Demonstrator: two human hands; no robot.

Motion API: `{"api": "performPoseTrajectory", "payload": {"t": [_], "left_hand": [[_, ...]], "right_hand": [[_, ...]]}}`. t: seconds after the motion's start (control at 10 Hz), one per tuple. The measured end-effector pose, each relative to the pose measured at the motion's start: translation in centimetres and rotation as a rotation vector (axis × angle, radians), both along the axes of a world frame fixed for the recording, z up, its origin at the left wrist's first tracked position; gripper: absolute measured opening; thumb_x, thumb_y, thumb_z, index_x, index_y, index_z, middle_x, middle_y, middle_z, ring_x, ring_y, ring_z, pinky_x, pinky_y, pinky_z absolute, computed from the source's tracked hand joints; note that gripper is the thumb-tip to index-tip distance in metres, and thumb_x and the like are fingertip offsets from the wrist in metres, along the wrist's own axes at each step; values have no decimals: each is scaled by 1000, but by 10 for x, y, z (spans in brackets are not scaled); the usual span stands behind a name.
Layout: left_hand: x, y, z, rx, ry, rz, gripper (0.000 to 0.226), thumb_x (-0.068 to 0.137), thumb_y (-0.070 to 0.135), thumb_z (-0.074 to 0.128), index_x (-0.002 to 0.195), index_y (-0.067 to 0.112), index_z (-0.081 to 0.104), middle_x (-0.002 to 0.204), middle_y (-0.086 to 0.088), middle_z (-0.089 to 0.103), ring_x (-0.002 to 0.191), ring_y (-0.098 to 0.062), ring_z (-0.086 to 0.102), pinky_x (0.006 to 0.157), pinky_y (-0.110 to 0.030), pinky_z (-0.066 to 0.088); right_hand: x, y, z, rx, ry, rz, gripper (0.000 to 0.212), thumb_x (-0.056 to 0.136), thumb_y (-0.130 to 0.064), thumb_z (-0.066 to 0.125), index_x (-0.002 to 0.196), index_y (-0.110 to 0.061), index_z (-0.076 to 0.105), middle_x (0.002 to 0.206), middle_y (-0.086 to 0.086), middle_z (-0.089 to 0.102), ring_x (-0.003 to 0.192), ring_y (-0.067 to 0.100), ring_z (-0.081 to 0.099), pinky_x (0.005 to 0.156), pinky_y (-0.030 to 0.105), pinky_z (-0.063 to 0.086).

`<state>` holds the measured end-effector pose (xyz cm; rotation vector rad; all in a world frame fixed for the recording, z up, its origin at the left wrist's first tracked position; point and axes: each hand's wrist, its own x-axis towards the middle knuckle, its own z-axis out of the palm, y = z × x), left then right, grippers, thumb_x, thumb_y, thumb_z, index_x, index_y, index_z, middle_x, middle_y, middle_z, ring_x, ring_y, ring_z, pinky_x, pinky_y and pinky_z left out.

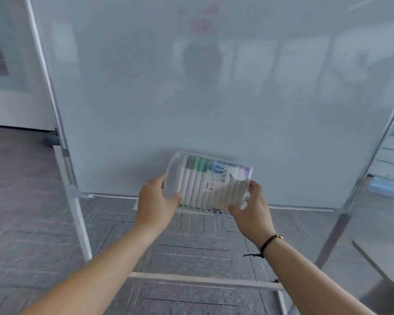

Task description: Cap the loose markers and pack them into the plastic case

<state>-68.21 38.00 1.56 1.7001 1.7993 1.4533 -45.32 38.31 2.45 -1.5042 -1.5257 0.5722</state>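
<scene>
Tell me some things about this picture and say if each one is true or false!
1. Both hands hold the clear plastic marker case. True: the left hand grips one end, the right hand the other.
2. The case is empty. False: a row of white-barrelled markers sits inside.
3. The case lies on the floor. False: it is held up in front of the large whiteboard.
4. The right wrist wears a dark bracelet. True.
5. The whiteboard has red scribbles near its top. True.

Soft daylight, hazy motion blur, bowed edges.
</scene>
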Motion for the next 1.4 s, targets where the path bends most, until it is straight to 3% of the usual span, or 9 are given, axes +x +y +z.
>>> {"api": "performPoseTrajectory", "payload": {"t": [0.2,0.3,0.4,0.5,0.6,0.7,0.9,1.2,1.4], "left_hand": [[-43,24,-9,7,2,100,27,77,14,79,98,21,64,96,-5,55,94,-24,55,73,-26,42],[-50,32,-20,28,3,85,33,79,13,78,103,30,62,94,2,54,95,-21,58,81,-29,47],[-55,38,-32,6,-7,74,35,81,14,78,113,23,69,100,2,56,96,-13,60,79,-11,44],[-56,41,-43,-14,8,86,33,80,13,78,111,22,71,101,-1,59,92,-12,60,68,-2,35],[-55,40,-49,-15,10,90,29,81,13,77,107,23,71,98,-1,59,90,-13,60,67,-4,35],[-56,40,-52,-13,21,86,27,82,12,76,107,21,70,99,-2,58,88,-13,58,67,-3,36],[-58,41,-56,-55,25,62,36,83,14,77,117,17,67,108,-8,62,93,-14,59,83,-19,41],[-56,36,-61,-271,35,18,80,89,26,71,154,11,28,142,-7,50,128,-25,51,107,-42,44],[-45,22,-46,-277,57,49,81,93,30,65,155,9,17,155,-12,36,140,-27,36,108,-35,36]], "right_hand": [[-51,35,-20,-4,0,39,65,95,-8,55,150,-20,23,89,-21,45,64,0,43,55,13,38],[-62,41,-25,-2,-16,17,65,94,-2,49,151,-18,22,89,-19,49,67,3,53,53,20,48],[-69,41,-29,-6,-14,14,68,95,-1,48,154,-18,17,110,11,62,81,23,63,68,40,55],[-73,41,-37,4,-42,1,70,96,-4,50,155,-19,15,109,11,63,93,24,64,72,42,54],[-75,43,-48,-7,-56,2,70,95,-6,49,154,-21,14,86,-8,56,73,21,63,60,41,53],[-74,45,-57,1,-62,5,72,95,-6,49,154,-23,11,89,-5,58,69,21,62,56,39,54],[-73,46,-66,5,-86,15,75,96,-6,52,155,-23,8,136,10,53,79,9,56,61,21,44],[-66,50,-74,-42,-181,59,86,94,-9,54,153,-32,-4,136,16,55,93,22,61,59,16,40],[-51,37,-60,-59,-113,80,83,94,-14,59,156,-29,6,153,10,39,127,26,50,93,30,44]]}}
